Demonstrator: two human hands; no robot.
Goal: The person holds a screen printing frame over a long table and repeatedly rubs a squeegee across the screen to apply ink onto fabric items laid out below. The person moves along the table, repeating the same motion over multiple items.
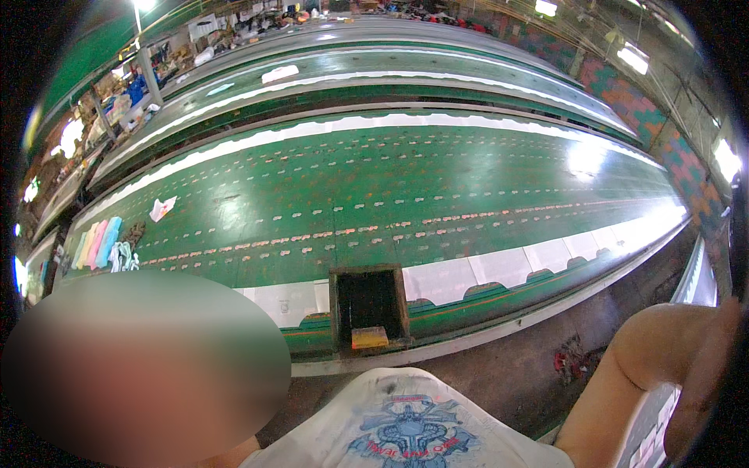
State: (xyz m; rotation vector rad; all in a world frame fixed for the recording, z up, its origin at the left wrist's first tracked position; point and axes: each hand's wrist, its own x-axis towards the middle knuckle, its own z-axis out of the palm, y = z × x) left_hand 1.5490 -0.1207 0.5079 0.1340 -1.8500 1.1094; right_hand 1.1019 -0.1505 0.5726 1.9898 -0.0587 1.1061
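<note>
My right arm (601,398) comes up at the lower right and bends at the right rim; no fingers of my right hand can be made out there. At the lower left, a large blurred oval covers most of what is there, and my left hand does not show. In front of my body, a small dark frame (339,312) with a black centre stands at the near edge of a long green table (437,168). Inside its lower end lies a yellow block (369,338). White fabric pieces (499,269) lie in a row along that edge, on both sides of the frame.
Folded pastel cloths (100,243) and a white scrap (163,208) lie at the table's left end. Rows of small pale marks run along the green top. More long tables (374,61) stand behind. A blue and white printed shirt (406,429) covers my torso.
</note>
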